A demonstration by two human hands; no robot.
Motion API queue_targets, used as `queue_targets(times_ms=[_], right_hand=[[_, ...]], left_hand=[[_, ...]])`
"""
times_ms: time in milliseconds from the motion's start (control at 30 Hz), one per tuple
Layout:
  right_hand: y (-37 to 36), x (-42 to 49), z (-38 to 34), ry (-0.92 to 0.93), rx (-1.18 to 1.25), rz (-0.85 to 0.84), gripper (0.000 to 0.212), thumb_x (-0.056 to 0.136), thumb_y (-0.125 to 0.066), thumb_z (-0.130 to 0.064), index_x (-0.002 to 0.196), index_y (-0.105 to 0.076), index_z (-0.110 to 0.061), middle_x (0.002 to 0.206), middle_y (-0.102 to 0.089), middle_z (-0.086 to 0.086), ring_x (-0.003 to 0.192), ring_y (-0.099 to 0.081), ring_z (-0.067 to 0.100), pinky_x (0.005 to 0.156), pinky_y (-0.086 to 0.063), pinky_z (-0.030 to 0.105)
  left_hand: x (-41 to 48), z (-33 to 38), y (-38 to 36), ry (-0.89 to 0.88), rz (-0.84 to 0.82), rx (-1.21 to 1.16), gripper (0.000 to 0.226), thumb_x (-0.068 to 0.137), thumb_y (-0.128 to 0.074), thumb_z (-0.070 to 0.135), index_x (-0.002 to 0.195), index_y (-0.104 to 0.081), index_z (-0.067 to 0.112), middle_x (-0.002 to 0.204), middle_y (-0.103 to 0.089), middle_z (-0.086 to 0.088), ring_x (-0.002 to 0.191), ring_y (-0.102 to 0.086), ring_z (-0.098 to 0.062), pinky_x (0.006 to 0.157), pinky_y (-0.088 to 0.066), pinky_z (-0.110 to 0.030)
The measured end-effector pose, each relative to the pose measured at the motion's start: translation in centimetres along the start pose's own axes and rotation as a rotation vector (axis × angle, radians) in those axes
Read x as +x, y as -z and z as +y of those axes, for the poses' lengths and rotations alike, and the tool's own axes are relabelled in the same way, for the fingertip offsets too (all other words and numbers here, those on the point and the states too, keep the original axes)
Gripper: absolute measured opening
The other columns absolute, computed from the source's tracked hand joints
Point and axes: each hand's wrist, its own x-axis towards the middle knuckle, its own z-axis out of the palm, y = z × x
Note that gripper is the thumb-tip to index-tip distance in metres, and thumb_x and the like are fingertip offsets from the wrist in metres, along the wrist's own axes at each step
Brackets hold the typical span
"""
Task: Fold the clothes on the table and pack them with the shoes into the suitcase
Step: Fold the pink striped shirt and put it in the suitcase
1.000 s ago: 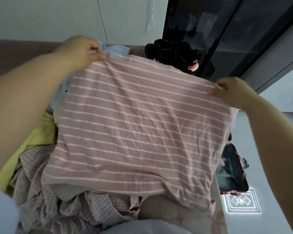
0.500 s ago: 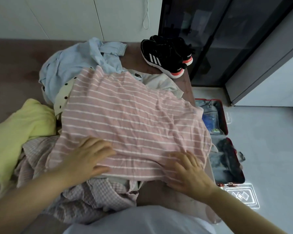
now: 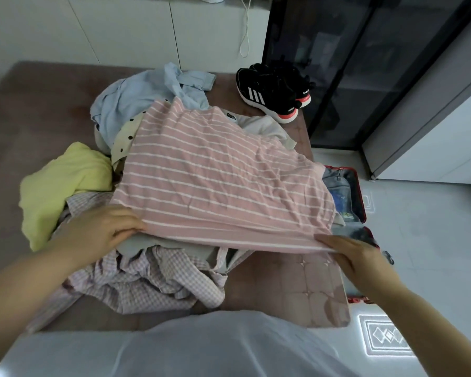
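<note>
Pinching the near hem of the pink striped shirt (image 3: 215, 180), left grip (image 3: 104, 229) closed on its left corner, right grip (image 3: 348, 251) on its right. Lying spread over a checked shirt (image 3: 147, 278) on the table (image 3: 38, 104), black sneakers (image 3: 272, 91) at the far edge, red suitcase (image 3: 360, 197) open on the floor beside.

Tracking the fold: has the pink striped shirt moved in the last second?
Yes. The shirt was held up, overlapping the shoes; now it lies lower on the pile, short of them, left hand and right hand gripping its near hem.
</note>
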Motion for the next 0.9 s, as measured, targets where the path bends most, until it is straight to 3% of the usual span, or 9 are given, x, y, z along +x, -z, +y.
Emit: queue_targets(times_ms=[100, 167, 233, 333, 400, 500, 600, 767, 900], right_hand=[[-0.8, -1.1, 0.0, -0.020, 0.016, -0.132, 0.027, 0.084, -0.056, -0.023, 0.107, -0.069, -0.031, 0.089, -0.074, -0.006, 0.072, -0.069, 0.014, 0.064, -0.048, 0.016], [-1.4, -1.5, 0.2, -0.006, 0.000, -0.116, 0.043, 0.073, -0.063, -0.004, 0.106, -0.069, -0.029, 0.090, -0.073, -0.005, 0.076, -0.069, 0.016, 0.066, -0.053, 0.021], [-0.7, -1.6, -0.5, -0.050, 0.027, -0.080, 0.048, 0.067, -0.063, 0.003, 0.105, -0.070, -0.025, 0.090, -0.072, -0.004, 0.077, -0.067, 0.020, 0.065, -0.052, 0.022], [0.7, -1.5, -1.6, -0.073, 0.097, 0.018, 0.047, 0.065, -0.067, 0.004, 0.099, -0.067, -0.028, 0.093, -0.062, -0.024, 0.076, -0.058, 0.003, 0.065, -0.040, 0.005], [1.8, -0.8, -2.5, -0.017, 0.140, 0.064, 0.036, 0.069, -0.062, -0.007, 0.096, -0.064, -0.031, 0.097, -0.051, -0.034, 0.081, -0.055, -0.001, 0.067, -0.041, 0.003], [3.7, 1.0, -3.6, 0.030, 0.174, 0.130, 0.022, 0.076, -0.061, -0.025, 0.096, -0.069, -0.019, 0.096, -0.053, -0.030, 0.082, -0.057, 0.003, 0.073, -0.042, 0.001], [5.7, 3.2, -5.1, -0.059, 0.255, 0.143, 0.025, 0.074, -0.072, -0.008, 0.097, -0.065, -0.017, 0.086, -0.062, -0.020, 0.080, -0.060, 0.005, 0.074, -0.042, 0.002], [7.0, 5.9, -6.0, -0.156, 0.431, 0.266, 0.042, 0.074, -0.073, -0.008, 0.089, -0.046, -0.036, 0.090, -0.059, -0.024, 0.083, -0.058, 0.000, 0.068, -0.043, 0.010], [6.7, 6.4, -4.6, -0.124, 0.596, 0.157, 0.054, 0.077, -0.073, -0.011, 0.118, -0.043, -0.029, 0.116, -0.052, -0.017, 0.108, -0.050, -0.004, 0.084, -0.040, 0.007]], left_hand=[[-1.2, -0.3, -1.7, 0.019, -0.073, 0.058, 0.032, 0.081, -0.042, 0.019, 0.104, -0.059, 0.034, 0.094, -0.050, 0.024, 0.087, -0.051, -0.002, 0.071, -0.039, -0.014], [-1.8, -0.7, -2.0, 0.172, -0.114, 0.044, 0.050, 0.080, -0.047, -0.001, 0.118, -0.058, 0.028, 0.104, -0.063, 0.004, 0.093, -0.054, -0.010, 0.074, -0.040, -0.018], [-1.6, -0.5, -1.2, 0.345, -0.186, -0.049, 0.060, 0.082, -0.047, -0.010, 0.125, -0.048, 0.032, 0.119, -0.055, -0.001, 0.105, -0.049, -0.016, 0.081, -0.036, -0.025], [1.0, 2.1, 0.6, 0.311, -0.338, -0.057, 0.049, 0.082, -0.046, 0.014, 0.117, -0.039, 0.047, 0.120, -0.044, 0.015, 0.114, -0.041, -0.006, 0.091, -0.036, -0.024], [4.2, 6.0, 1.5, 0.226, -0.271, -0.145, 0.041, 0.082, -0.044, 0.030, 0.121, -0.049, 0.038, 0.118, -0.047, 0.020, 0.111, -0.043, 0.001, 0.098, -0.037, -0.024], [9.4, 13.2, 1.6, 0.061, -0.141, -0.271, 0.041, 0.088, -0.056, 0.039, 0.127, -0.049, 0.031, 0.123, -0.050, 0.019, 0.112, -0.041, 0.005, 0.096, -0.026, -0.011], [14.1, 19.5, 0.0, -0.024, -0.181, -0.271, 0.069, 0.080, -0.063, 0.050, 0.138, -0.035, 0.026, 0.138, -0.045, 0.010, 0.121, -0.042, -0.007, 0.095, -0.028, -0.014], [18.9, 22.3, -2.1, 0.131, -0.045, -0.222, 0.056, 0.084, -0.061, 0.026, 0.132, -0.035, 0.015, 0.112, -0.062, -0.011, 0.100, -0.059, -0.032, 0.078, -0.047, -0.039], [19.2, 20.7, -1.3, 0.158, 0.022, -0.303, 0.037, 0.083, -0.064, 0.021, 0.119, -0.057, 0.019, 0.106, -0.067, -0.005, 0.097, -0.061, -0.024, 0.081, -0.047, -0.037]])
